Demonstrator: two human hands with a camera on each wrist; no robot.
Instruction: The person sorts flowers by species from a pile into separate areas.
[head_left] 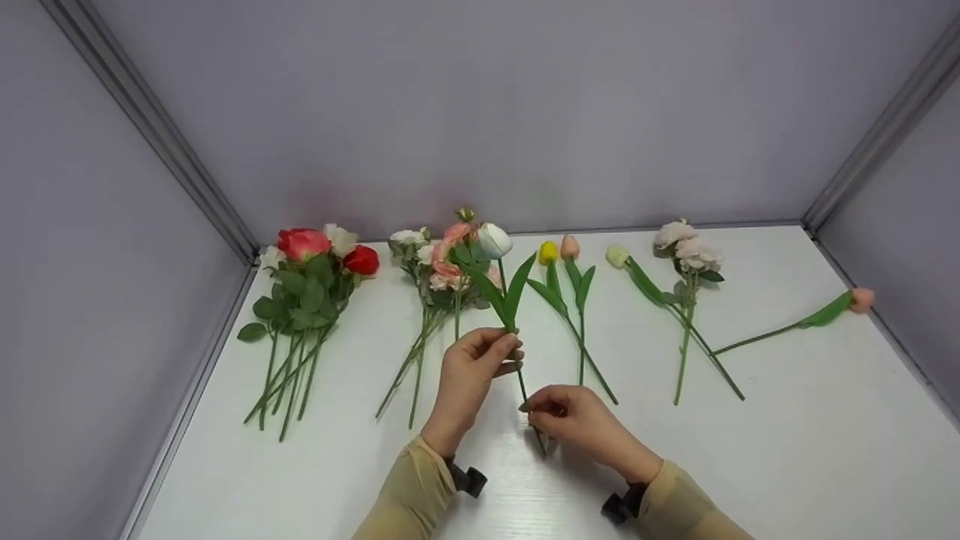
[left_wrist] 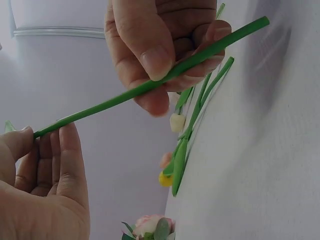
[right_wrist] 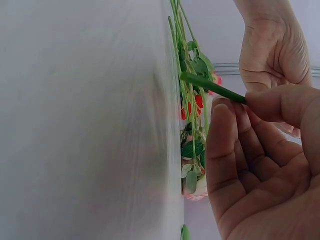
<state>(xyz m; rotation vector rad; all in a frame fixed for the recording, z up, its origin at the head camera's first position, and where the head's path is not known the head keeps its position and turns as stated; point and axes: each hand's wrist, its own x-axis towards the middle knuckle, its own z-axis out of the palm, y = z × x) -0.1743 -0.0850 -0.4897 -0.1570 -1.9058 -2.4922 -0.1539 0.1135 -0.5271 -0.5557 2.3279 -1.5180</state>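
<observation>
A white tulip with two long green leaves is held up over the table between both hands. My left hand pinches its stem just below the leaves, thumb against fingertips. Lower down, my right hand pinches the same stem between thumb and fingers, close to its cut end. In the left wrist view the green stem runs slantwise from one hand to the other, its end sticking out past the right hand. The right wrist view shows the stem end poking out beyond the right thumb and fingers.
On the white table lie red and white roses at left, pink and white flowers beside them, yellow and peach tulips behind my right hand, pale blooms and another peach tulip at right. Grey panels surround the table.
</observation>
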